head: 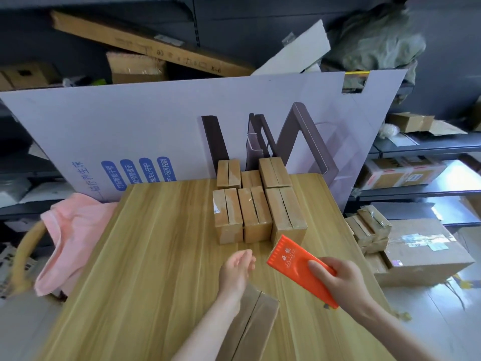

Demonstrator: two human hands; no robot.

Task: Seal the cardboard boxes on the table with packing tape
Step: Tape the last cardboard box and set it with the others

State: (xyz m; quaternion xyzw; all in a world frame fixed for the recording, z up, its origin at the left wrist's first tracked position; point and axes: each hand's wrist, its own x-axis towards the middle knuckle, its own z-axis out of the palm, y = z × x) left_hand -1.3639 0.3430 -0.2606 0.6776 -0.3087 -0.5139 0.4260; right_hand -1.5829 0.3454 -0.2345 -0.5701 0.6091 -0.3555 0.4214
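Several small cardboard boxes (253,213) stand packed together in two rows at the far side of the wooden table (145,256). One more cardboard box (253,324) lies at the near edge, its flaps closed with a seam down the middle, partly under my left forearm. My left hand (238,269) hovers open, palm up, above the table between that box and the rows. My right hand (341,282) grips an orange tape dispenser (291,259), serrated edge pointing toward the rows. No tape roll shows.
A large white printed cardboard sheet (156,131) stands upright behind the table. A pink cloth (73,230) drapes over a chair at the left. Taped boxes (421,251) are stacked on the floor at the right, beside dark shelves holding cartons.
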